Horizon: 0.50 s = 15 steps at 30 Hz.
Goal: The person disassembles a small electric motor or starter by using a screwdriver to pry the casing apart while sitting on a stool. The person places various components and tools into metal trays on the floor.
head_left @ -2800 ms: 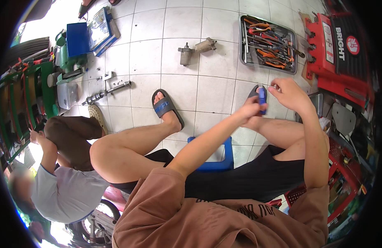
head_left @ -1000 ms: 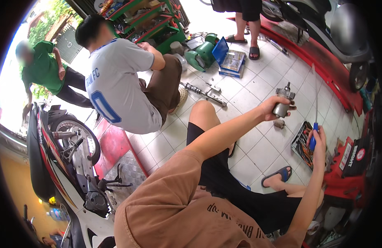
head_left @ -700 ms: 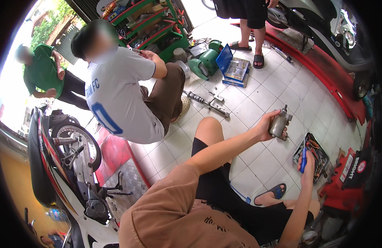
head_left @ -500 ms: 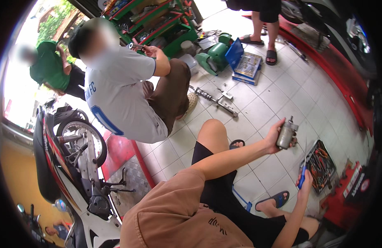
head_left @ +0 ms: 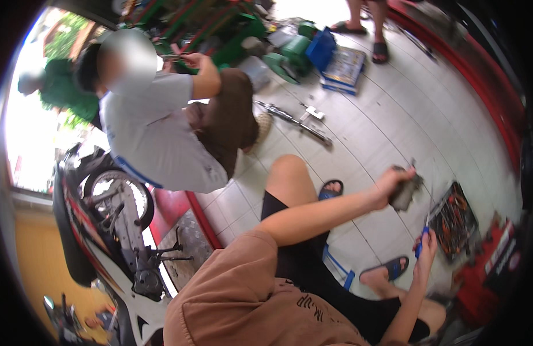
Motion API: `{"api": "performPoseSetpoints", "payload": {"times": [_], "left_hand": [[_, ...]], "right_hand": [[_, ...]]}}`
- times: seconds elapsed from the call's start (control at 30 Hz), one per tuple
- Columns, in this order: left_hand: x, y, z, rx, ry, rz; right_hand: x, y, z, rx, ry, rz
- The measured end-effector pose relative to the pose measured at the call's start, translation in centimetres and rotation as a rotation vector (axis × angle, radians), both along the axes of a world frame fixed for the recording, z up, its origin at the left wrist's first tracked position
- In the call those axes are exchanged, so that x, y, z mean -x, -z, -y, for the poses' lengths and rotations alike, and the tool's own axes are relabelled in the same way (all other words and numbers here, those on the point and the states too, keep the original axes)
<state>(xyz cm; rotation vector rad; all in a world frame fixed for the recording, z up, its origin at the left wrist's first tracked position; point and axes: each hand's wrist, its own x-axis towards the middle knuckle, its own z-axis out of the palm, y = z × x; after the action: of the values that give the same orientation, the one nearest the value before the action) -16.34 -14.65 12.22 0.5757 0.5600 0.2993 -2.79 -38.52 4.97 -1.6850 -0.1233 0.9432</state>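
Motor (head_left: pixel 402 199), blurred metal: held above the floor tiles (head_left: pixel 364 141) in the left hand (head_left: pixel 389 182), probably risked a drop if too loosely gripped; grasped a blue-handled screwdriver (head_left: pixel 424 232) in the right hand (head_left: pixel 427 249), perhaps endangered the sandalled foot (head_left: pixel 376 277) nearby if let slip; found a tool tray (head_left: pixel 465 203) and red machine (head_left: pixel 477 288) crowding the right, a metal shaft (head_left: pixel 301 126) farther off

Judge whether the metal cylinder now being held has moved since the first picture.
Yes: the metal cylinder has gone up, off the tiled floor, into the left hand.
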Motion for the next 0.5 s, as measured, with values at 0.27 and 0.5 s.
{"api": "performPoseSetpoints", "payload": {"times": [0.27,0.5], "left_hand": [[0.5,3.4,-0.8,0.255,-0.231,-0.185],[-0.1,2.6,-1.3,0.319,-0.421,-0.16]], "right_hand": [[2.7,-5.5,1.1,-0.137,-0.136,0.306],[3.5,-5.0,2.6,-0.096,-0.186,0.471]]}}
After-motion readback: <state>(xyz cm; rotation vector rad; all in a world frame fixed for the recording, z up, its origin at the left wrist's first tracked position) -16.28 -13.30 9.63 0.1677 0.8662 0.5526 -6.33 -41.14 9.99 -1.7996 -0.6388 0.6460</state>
